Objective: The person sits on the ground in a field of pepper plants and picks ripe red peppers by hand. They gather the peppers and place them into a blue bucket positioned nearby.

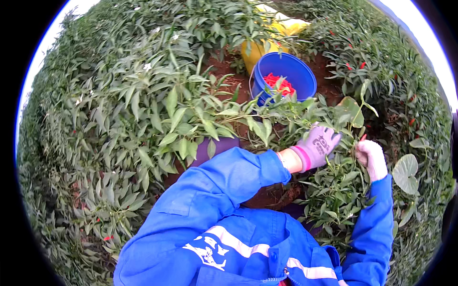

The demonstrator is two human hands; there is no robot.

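Note:
My left hand (319,144), in a pale purple glove with a pink cuff, reaches into the leaves of a chili pepper plant (332,193); its fingers are spread, and the leaves partly hide what they touch. Close by on the right, my right hand (371,157) wears a white knit glove with its fingers curled. A red chili pepper (363,137) sticks up at its fingertips. Beyond the plant stands a blue plastic bucket (310,77), tilted in view, with a heap of red chili peppers (279,85) at its bottom.
A yellow sack (252,55) lies behind the bucket. Dense pepper plants (118,93) rise on the left, and more with red fruit (363,65) grow on the right. Brown soil (227,77) shows between the rows. Broad leaves (406,173) stand beside my right forearm.

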